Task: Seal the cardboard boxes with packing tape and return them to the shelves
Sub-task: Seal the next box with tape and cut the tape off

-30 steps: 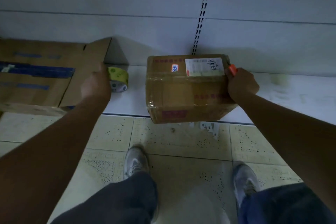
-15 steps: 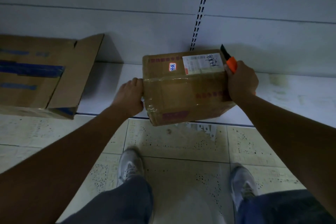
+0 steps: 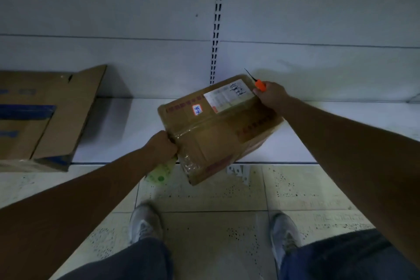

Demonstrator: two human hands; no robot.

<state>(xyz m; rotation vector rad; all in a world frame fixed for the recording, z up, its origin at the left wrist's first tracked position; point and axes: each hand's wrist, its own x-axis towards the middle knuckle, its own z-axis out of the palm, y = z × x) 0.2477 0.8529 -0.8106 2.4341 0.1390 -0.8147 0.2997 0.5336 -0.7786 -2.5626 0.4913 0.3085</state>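
- Cardboard box sitting skewed on bottom shelf, near corner overhanging shelf front edge above tiled floor.
- White shipping label and small red-bordered sticker on box top; clear tape across near face.
- Left hand curled at box's left near edge, gripping green-printed tape roll that hangs just below box corner.
- Right hand at box's far right corner, closed round orange-handled cutter, thin blade pointing up and away from box.
- Opened larger box with blue markings well left of cardboard box, same shelf, flap raised.
- Slotted upright on back panel straight behind box.
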